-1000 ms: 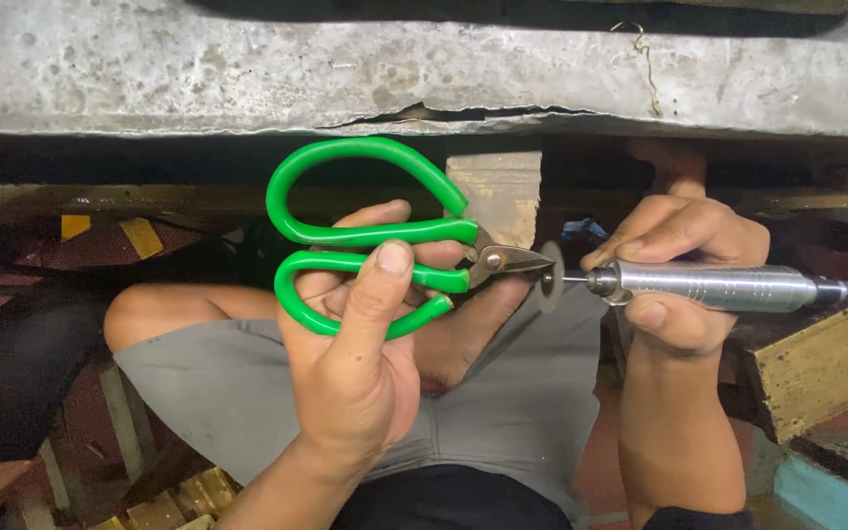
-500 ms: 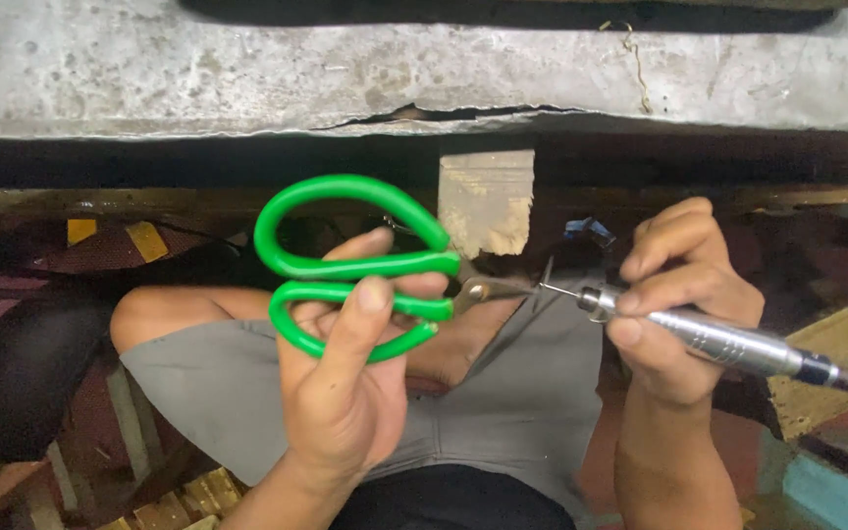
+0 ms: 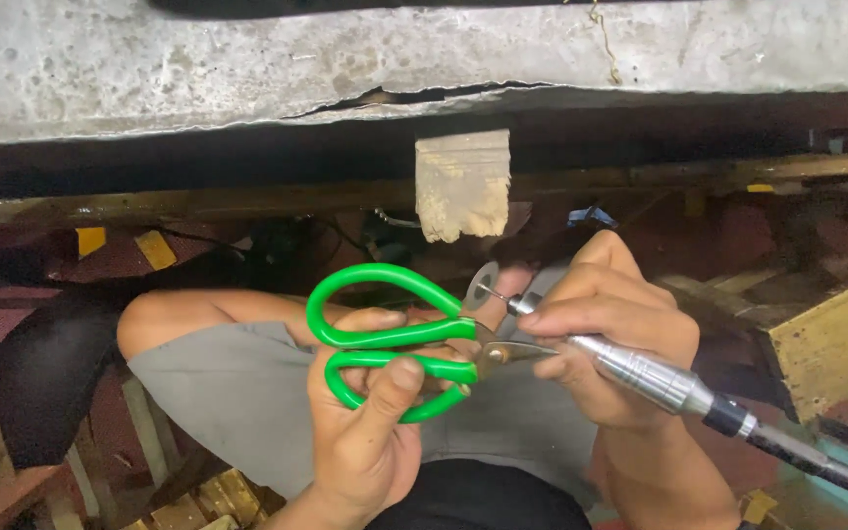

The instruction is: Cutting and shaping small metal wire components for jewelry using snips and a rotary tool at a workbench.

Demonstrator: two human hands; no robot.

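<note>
Scissors lie sideways, blades toward the rotary tool

Scissors with 2 green loop handles sit in the middle of the view, above the person's lap and grey shorts. Their long axis runs nearly level across the picture: the handles point left, the short metal blades point right and end just beside the right hand's fingers. The upper loop is the larger of the 2.

The left hand comes up from below and grips the handles. Its thumb is laid up over the lower loop, and its fingers curl around the handle bars from behind, pressed together on the green plastic. The blades look closed, meeting in 1 narrow point.

Just right of the pivot, a small round grinding disc stands close above the blades; whether it touches the metal cannot be told.

The right hand holds a slim silver rotary tool like a pen, fingers bunched and pinching its front end. The tool's body slants down to the right, where a dark cable leaves it.

Above everything runs a cracked concrete slab, with a pale wooden block hanging beneath its edge.
</note>
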